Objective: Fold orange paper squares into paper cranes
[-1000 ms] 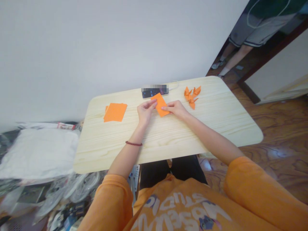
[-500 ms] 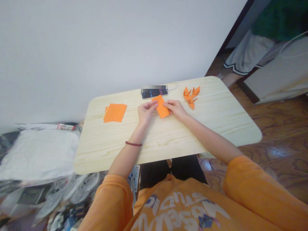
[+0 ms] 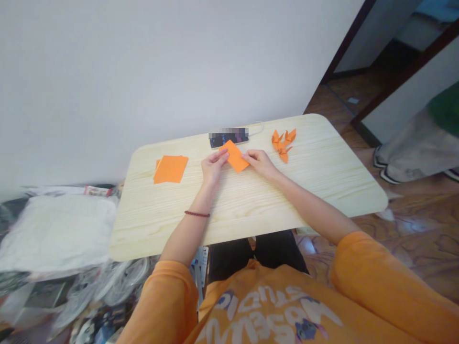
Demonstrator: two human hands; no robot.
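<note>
Orange paper rectangle (image 3: pixel 234 156) is sitting at twelve o'clock from the person, just below a phone (image 3: pixel 228 139), the half-open left hand (image 3: pixel 214 166) and right hand (image 3: pixel 260 163) touching its edges; whether they're gripping, I cannot tell.

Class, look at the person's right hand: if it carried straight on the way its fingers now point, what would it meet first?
The orange paper comes first: the fingertips of the right hand already reach its edge. The left hand lies beyond it, though depth is hard to judge from this one view.
</note>
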